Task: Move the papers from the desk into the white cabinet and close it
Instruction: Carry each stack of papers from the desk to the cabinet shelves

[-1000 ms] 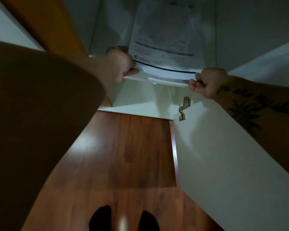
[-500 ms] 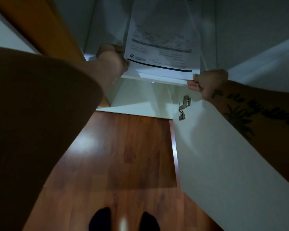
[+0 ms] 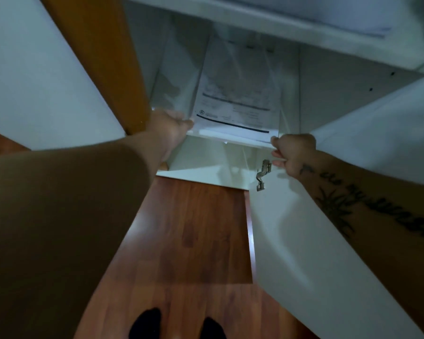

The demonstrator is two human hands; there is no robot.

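**Paper stack resting on a shelf of the open white cabinet**

The tall white laminate cabinet [image 3: 333,77] stands open, its flat white door [image 3: 328,253] swung out to the right above the reddish-brown wooden plank floor [image 3: 194,241]. A stack of white printed papers [image 3: 238,101] lies on the cabinet's shelf, its near edge at the shelf's front lip. The left hand [image 3: 171,128] touches the stack's near left corner, fingers curled under it. The right hand [image 3: 291,152] is closed, fingertips pinching the near right corner, just above the small metal door hinge [image 3: 262,174].
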